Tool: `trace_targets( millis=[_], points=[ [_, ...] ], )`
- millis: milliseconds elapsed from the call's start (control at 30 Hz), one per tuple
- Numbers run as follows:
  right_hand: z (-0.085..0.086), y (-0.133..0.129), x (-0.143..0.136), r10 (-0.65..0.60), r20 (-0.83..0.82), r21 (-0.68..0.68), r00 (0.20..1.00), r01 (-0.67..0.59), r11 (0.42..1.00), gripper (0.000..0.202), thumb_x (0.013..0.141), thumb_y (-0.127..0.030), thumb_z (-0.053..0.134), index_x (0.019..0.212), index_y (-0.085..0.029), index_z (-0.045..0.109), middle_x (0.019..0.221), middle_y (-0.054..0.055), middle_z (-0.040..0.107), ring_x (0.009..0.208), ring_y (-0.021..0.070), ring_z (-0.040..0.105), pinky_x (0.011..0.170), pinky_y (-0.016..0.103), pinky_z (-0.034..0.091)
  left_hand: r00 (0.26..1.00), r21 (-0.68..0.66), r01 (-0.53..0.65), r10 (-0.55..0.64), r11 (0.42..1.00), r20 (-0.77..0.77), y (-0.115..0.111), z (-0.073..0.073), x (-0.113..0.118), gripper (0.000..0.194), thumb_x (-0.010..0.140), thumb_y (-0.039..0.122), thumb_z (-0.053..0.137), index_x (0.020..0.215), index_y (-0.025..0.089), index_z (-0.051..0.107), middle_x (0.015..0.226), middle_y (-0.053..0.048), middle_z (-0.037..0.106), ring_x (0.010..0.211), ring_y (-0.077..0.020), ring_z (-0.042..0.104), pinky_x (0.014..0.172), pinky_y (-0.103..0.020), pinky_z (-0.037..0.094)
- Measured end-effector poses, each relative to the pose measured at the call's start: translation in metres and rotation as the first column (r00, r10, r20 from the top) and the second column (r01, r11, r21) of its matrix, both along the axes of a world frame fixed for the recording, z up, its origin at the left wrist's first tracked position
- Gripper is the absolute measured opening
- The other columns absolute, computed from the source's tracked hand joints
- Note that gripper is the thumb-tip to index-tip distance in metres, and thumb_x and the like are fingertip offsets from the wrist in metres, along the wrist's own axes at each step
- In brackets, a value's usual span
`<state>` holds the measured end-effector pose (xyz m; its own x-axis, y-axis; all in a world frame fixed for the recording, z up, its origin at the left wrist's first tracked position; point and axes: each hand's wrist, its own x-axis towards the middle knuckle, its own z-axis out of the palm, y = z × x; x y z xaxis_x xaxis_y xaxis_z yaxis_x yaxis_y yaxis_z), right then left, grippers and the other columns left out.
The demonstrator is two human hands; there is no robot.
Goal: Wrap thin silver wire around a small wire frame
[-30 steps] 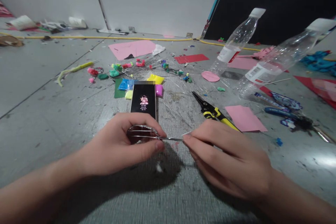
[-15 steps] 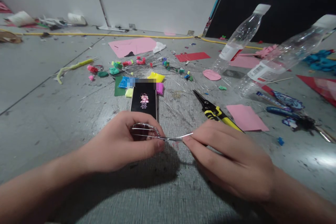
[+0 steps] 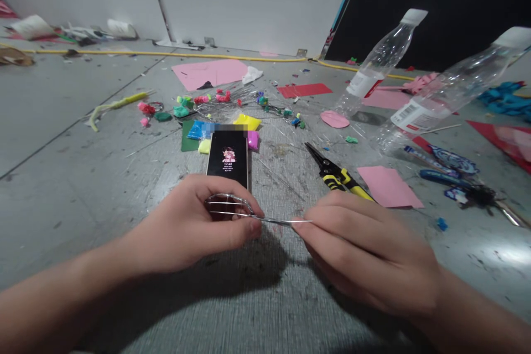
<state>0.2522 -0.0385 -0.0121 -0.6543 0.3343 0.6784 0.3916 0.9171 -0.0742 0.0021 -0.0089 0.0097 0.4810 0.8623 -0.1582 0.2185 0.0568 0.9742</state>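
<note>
Silvery wire (image 3: 274,220), stretched between both hands at six o'clock from the middle of the view, raised over the gray surface (image 3: 124,188), bent into a loop at the left end, several strands bundled together toward the right. Going left to right: between nine and ten o'clock, a yellow-green strip (image 3: 120,105), lying flat. At eight, the left hand (image 3: 182,227), curled around the loop, thumb and forefinger pinched firmly on the strands. At nine, close in, a phone (image 3: 227,160) with lit screen, near end hidden behind that hand. At eleven, a yellow packet (image 3: 248,122). Just past three, black-and-yellow pliers (image 3: 338,174), partly behind the right hand (image 3: 369,246); that hand at four o'clock, fingertips closed on the wire's other end, bright tip showing. At two, a clear bottle (image 3: 367,83), white-capped.
</note>
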Motion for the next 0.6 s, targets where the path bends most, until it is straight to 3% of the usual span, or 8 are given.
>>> trace_targets(
  millis=[200,400,600],
  points=[
    [-0.0033,-0.0012,0.0012,-0.007,-0.039,-0.025,0.999,0.006,1.000,0.023,0.101,-0.002,0.052,0.110,-0.013,0.070,0.094,0.008,0.076,0.083,0.0202,0.069,0.073,0.034,0.061,0.999,-0.043,0.026,-0.025,0.999,0.027,0.0003,0.0001,-0.0020,0.005,0.074,0.015,0.080,0.073,0.020,0.078,0.051,0.007,0.059,0.047,-0.0066,0.046,0.043,-0.013,0.034],
    [-0.0051,0.0005,-0.0001,0.026,-0.083,-0.067,0.996,-0.032,0.997,0.026,0.096,0.002,0.054,0.111,-0.014,0.070,0.095,0.008,0.077,0.082,0.0198,0.070,0.071,0.034,0.061,0.994,-0.137,0.054,-0.041,0.989,0.097,0.0029,-0.0008,-0.0012,0.007,0.073,0.014,0.079,0.074,0.020,0.076,0.052,0.007,0.063,0.048,-0.0077,0.052,0.045,-0.014,0.038],
    [-0.0038,0.0002,0.0000,0.007,-0.062,-0.067,0.998,-0.012,0.998,0.026,0.098,0.001,0.052,0.111,-0.014,0.068,0.091,0.008,0.076,0.080,0.0202,0.067,0.068,0.034,0.059,0.998,-0.013,0.052,-0.052,0.999,0.032,0.0019,-0.0020,-0.0011,0.005,0.075,0.016,0.079,0.073,0.020,0.077,0.052,0.007,0.060,0.047,-0.0071,0.047,0.044,-0.014,0.035]
  ],
)
